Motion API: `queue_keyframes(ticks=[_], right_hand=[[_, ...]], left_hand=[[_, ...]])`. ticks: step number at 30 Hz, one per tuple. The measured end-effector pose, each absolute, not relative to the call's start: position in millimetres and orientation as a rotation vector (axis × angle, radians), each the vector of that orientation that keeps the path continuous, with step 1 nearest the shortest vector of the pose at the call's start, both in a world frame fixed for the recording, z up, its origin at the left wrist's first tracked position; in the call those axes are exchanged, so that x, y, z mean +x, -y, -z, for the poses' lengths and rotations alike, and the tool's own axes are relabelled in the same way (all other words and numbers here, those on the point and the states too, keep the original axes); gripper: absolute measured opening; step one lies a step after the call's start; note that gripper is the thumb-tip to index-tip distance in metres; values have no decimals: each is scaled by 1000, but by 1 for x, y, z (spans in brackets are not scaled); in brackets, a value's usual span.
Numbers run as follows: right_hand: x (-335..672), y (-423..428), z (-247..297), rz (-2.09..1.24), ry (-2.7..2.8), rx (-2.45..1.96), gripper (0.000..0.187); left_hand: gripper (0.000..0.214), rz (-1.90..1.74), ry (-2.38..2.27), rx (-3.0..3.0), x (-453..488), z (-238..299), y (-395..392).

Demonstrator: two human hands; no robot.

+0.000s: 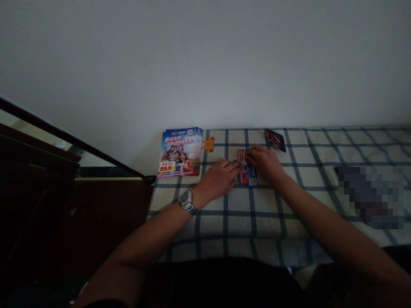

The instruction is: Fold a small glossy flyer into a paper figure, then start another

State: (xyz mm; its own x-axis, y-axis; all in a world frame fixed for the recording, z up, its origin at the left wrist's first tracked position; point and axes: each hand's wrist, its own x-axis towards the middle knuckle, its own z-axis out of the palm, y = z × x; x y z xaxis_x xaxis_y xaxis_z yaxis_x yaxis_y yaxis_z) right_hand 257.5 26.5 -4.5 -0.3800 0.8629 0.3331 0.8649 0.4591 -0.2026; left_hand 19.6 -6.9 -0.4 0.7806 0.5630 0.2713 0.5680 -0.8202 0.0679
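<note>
A small folded flyer [243, 173], red on its left part and blue with a QR code on its right, lies on the checked cloth between my hands. My left hand [220, 179], with a metal watch [188, 202] on its wrist, holds the flyer's left edge with its fingertips. From the right, my right hand [263, 162] is closed on the flyer's upper right part, its fingers curled and partly hiding it. Left of both hands lies a stack of colourful flyers [180, 152], printed with 89.9 on the top one.
Another folded flyer [275, 140], dark, rests beyond my right hand near the wall [224, 64]. A blurred-out dark object [369, 196] lies at the right on the checked cloth [212, 222]. A dark wooden surface [109, 214] stands lower down at the left.
</note>
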Motion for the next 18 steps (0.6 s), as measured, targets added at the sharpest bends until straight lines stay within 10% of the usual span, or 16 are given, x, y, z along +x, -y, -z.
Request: queue_keyframes(ticks=[18], right_hand=[[253, -53, -1, -26, 2287, -1634, 21]], left_hand=[[35, 440, 953, -2954, 20, -3, 9]])
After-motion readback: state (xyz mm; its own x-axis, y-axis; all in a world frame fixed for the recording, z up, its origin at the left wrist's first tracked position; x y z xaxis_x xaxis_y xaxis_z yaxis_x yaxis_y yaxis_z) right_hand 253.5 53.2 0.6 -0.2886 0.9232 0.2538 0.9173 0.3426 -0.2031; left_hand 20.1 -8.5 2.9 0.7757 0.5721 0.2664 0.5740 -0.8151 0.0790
